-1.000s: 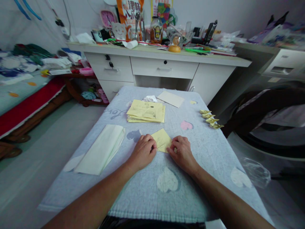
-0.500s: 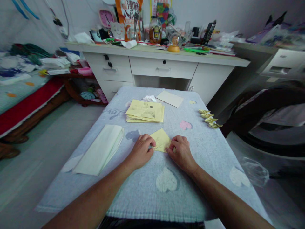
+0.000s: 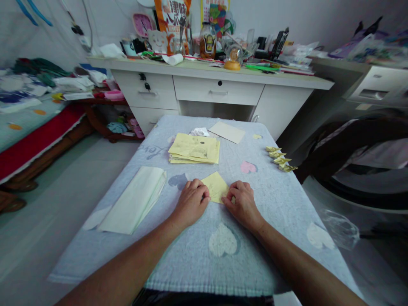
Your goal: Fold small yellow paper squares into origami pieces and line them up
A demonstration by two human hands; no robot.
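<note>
A partly folded sheet of yellow paper lies on the cloth-covered table between my two hands. My left hand pinches its left lower edge, thumb against curled fingers. On the opposite side my right hand grips the right lower corner between thumb and fingers. Beyond them sits a stack of yellow paper sheets with dark printing. Several small folded yellow paper pieces stand in a row near the table's right edge.
A folded pale green-white paper bundle lies at the left on the blue tablecloth. Behind the stack are a crumpled white tissue and a cream card. A cluttered desk stands beyond; a washing machine is at right.
My left thumb and fingers have slid slightly right and closer together along the paper's lower edge. My right hand stays in place.
</note>
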